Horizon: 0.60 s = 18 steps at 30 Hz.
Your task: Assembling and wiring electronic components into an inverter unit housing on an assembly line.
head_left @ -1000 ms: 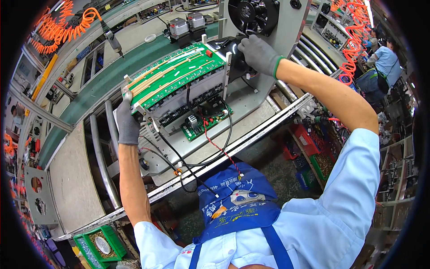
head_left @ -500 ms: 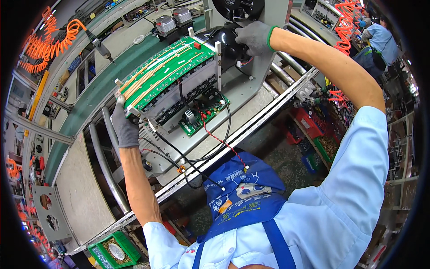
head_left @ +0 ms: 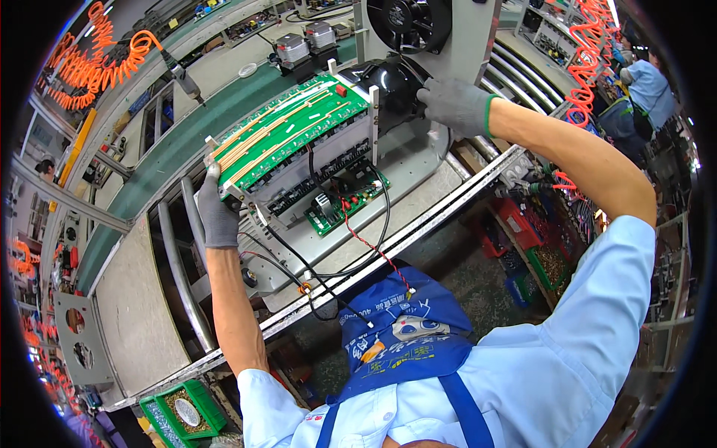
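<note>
My left hand, in a grey glove, grips the near-left corner of a rack topped by a long green circuit board, thumb up along its end post. Copper-coloured strips run along the board. A smaller green circuit board with black and red wires sits below it on a grey metal chassis. My right hand, also gloved, is closed at the right edge of a glossy black domed housing. What its fingers hold is hidden. A black fan is mounted in the upright metal panel behind.
Metal rollers run either side of the chassis. A power screwdriver hangs from an orange coiled hose at the left. Two silver boxy parts stand beyond. Green bins of small hardware lie below left; a co-worker sits far right.
My right hand has moved right and closer to me along the black housing, uncovering more of the fan. The left hand keeps its grip on the rack's corner. My view has shifted slightly.
</note>
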Tool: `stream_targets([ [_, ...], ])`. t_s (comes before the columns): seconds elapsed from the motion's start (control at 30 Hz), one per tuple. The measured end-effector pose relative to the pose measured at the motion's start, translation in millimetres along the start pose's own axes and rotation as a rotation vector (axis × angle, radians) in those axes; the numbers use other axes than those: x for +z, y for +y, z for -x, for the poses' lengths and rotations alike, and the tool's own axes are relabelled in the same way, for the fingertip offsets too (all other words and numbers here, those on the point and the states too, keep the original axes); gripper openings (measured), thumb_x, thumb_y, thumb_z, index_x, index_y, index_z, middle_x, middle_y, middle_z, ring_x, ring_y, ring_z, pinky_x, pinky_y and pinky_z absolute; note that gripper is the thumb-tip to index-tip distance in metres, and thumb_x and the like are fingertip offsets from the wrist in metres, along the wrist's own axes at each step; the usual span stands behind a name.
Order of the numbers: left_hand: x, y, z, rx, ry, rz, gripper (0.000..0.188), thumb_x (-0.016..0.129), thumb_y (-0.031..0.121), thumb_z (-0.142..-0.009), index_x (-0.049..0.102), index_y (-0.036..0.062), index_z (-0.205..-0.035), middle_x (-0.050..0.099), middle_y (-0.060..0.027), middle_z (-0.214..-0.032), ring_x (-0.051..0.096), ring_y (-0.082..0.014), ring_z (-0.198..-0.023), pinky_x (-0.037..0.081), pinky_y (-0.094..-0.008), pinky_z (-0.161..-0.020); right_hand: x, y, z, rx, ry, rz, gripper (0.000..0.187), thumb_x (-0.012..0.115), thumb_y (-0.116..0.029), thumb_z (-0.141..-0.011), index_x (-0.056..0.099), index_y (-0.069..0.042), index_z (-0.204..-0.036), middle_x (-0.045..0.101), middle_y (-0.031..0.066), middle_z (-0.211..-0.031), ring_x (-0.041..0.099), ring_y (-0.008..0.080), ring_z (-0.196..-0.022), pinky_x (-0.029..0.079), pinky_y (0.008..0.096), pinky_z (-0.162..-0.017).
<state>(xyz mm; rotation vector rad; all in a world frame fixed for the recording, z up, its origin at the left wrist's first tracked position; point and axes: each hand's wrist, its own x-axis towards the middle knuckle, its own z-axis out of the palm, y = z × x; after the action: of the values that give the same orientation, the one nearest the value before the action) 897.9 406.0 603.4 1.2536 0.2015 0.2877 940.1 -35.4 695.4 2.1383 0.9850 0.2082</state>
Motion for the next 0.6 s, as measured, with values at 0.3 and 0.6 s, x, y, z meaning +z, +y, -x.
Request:
stream_targets([
  [0.3, -32.2, -3.0, -13.7, -0.029, -0.108, -0.029, 0.048, 0.06, 0.034, -0.1, 0.057, 0.0041, -0.136, 0.069, -0.0092, -0.119, 0.07, -0.0153, -0.101, 0.057, -0.0286, -0.082, -71.9, 101.9, -3.6, 0.283, 0.84, 0.334, 0.028, 0.065, -0.035, -0.083, 0.077, -0.013, -0.097, 0.056, 0.0183, -0.139, 0.041, 0.0355, -0.138, 0.01, 0.0603, -0.123],
  [0.6, -6.7, -8.0, -31.0, 0.034, -0.261, -0.015, 0.059, 0.059, 0.026, -0.102, 0.031, -0.0015, -0.146, 0.067, -0.0156, -0.119, 0.071, -0.0185, -0.098, 0.058, -0.0286, -0.075, -113.3, 119.3, -2.5, 0.892, 0.332, 0.297, 0.045, 0.071, -0.044, -0.08, 0.074, 0.0, -0.088, 0.067, 0.0176, -0.1, 0.066, 0.0322, -0.085, 0.05, 0.0491, -0.075],
])
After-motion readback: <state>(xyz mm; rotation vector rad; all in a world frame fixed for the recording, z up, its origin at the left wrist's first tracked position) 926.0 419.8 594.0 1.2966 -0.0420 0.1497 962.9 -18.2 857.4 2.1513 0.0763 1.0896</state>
